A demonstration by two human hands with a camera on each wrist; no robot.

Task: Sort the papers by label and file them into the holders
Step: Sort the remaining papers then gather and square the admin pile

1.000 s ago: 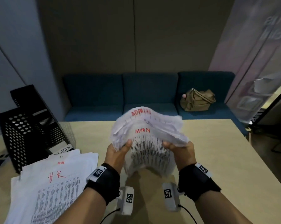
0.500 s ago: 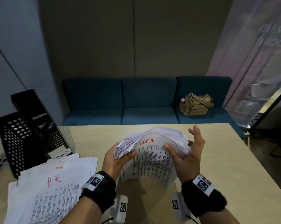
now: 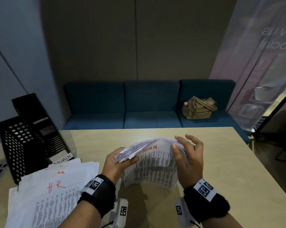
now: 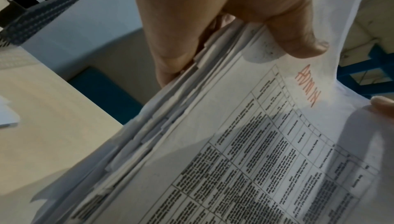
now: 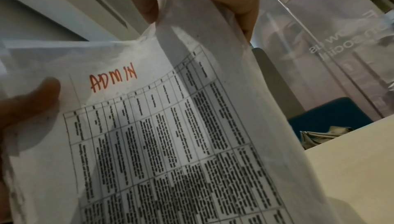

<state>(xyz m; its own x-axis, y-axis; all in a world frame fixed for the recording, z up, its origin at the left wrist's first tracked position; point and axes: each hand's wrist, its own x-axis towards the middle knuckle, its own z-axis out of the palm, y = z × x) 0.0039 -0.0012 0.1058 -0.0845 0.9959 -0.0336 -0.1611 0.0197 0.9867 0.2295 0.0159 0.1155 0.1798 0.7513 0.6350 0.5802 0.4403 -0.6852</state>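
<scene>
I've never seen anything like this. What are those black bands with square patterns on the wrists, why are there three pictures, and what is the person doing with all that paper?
No robot here: a person wears three cameras. The wide picture comes from the head; the two close-ups come from cameras strapped at each wrist, on the black bands with square markers. The left hand grips a stack of papers marked ADMIN in red, thumb on top. The right hand touches the stack's other edge, its fingers spread. On the table lies another pile marked H.R, next to black mesh holders, one labelled ADMIN. A tan bag sits on the blue sofa behind.
</scene>
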